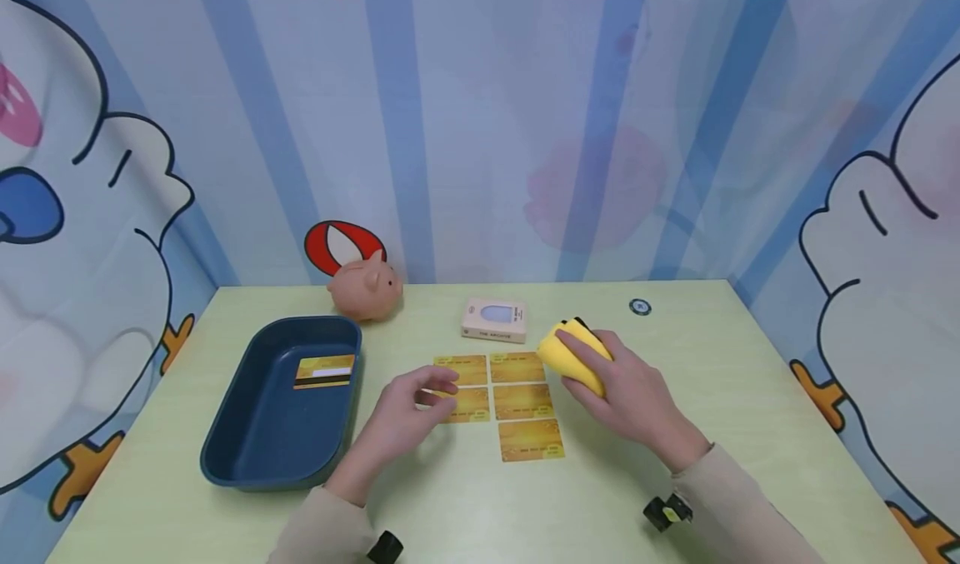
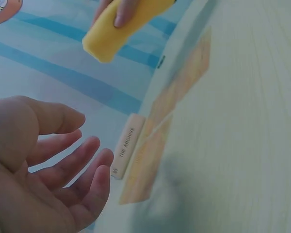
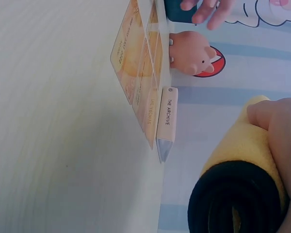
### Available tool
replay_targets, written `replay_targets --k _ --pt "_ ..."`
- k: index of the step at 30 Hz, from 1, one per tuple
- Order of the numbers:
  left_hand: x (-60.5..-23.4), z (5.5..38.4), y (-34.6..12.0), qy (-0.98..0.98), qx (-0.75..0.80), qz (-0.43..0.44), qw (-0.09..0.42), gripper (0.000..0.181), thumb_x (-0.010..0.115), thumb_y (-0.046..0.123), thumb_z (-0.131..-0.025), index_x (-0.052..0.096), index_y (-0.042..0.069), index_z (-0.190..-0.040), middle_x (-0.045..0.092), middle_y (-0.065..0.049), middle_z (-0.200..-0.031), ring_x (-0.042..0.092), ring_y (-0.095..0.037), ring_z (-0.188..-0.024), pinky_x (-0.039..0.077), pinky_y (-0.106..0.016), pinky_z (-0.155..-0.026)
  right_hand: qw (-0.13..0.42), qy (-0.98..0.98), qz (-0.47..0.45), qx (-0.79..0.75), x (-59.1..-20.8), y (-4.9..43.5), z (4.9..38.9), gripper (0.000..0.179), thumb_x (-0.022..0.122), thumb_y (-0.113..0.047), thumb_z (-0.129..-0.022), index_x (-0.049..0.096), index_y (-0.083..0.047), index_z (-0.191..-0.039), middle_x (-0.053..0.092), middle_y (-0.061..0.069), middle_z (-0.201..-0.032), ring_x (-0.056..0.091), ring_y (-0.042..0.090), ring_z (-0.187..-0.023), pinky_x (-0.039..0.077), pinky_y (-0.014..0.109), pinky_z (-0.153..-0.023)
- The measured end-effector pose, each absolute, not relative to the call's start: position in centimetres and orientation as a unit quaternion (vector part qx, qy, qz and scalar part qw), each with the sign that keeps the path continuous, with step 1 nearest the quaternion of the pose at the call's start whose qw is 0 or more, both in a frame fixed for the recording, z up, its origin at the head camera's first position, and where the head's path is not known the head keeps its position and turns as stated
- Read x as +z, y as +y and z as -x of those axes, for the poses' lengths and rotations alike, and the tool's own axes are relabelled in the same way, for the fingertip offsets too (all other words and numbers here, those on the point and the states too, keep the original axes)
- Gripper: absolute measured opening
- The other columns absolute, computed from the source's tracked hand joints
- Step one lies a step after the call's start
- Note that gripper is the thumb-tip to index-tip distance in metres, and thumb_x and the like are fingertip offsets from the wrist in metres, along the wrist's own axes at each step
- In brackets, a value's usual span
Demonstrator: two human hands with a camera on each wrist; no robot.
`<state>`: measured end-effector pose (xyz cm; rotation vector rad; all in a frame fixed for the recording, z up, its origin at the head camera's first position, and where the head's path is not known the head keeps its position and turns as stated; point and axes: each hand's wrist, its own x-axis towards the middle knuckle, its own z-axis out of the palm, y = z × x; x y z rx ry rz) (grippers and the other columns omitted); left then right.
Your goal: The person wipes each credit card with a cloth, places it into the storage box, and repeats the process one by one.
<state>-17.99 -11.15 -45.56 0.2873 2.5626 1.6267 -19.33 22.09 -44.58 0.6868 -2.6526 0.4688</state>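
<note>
My right hand (image 1: pixel 637 397) grips a rolled yellow cloth (image 1: pixel 573 354) above the table, just right of the gold cards. The roll's black-edged end (image 3: pixel 235 199) shows in the right wrist view. Several gold cards (image 1: pixel 531 441) lie face up in two columns. My left hand (image 1: pixel 403 410) hovers by the left column with loosely bent fingers, holding nothing; in the head view it partly covers the cards there. Behind the cards lies a small pale pink box (image 1: pixel 493 322) marked "THE ARCHIVE".
A dark blue tray (image 1: pixel 251 431) stands on the left with one gold card (image 1: pixel 324 371) in it, stripe side up. Behind it sits a pink piggy bank (image 1: pixel 366 289). A small round dark disc (image 1: pixel 640 306) lies at the back right. Printed curtains enclose the table.
</note>
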Motion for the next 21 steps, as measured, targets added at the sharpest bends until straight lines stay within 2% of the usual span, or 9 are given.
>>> replay_targets --k 9,15,21 --pt "-47.1 19.6 -10.7 0.882 0.467 -0.061 0.013 0.031 0.075 0.006 -0.093 0.072 0.006 -0.124 0.074 -0.010 -0.116 0.067 -0.017 -0.084 0.057 -0.033 -0.075 0.168 -0.943 -0.236 0.166 -44.8 22.1 19.3 0.064 0.074 -0.039 -0.097 0.051 -0.030 -0.156 0.058 0.018 -0.133 0.052 0.017 -0.075 0.043 0.029 -0.056" --pt "-48.2 20.0 -10.8 0.904 0.422 -0.072 0.006 0.041 0.082 0.001 -0.087 0.070 0.005 -0.126 0.071 -0.009 -0.113 0.058 -0.014 -0.074 0.050 -0.029 -0.068 0.166 -0.943 -0.235 0.167 -44.9 22.1 19.3 0.064 0.074 -0.039 -0.097 0.050 -0.031 -0.156 0.058 0.017 -0.133 0.052 0.016 -0.073 0.043 0.029 -0.055" --pt "-49.0 19.7 -11.0 0.925 0.369 -0.091 -0.013 0.046 0.087 0.002 -0.082 0.070 0.004 -0.125 0.064 -0.007 -0.102 0.051 -0.014 -0.071 0.044 -0.031 -0.069 0.164 -0.943 -0.236 0.167 -44.8 21.9 19.3 0.065 0.073 -0.040 -0.098 0.049 -0.033 -0.157 0.058 0.016 -0.133 0.052 0.016 -0.074 0.043 0.029 -0.054"
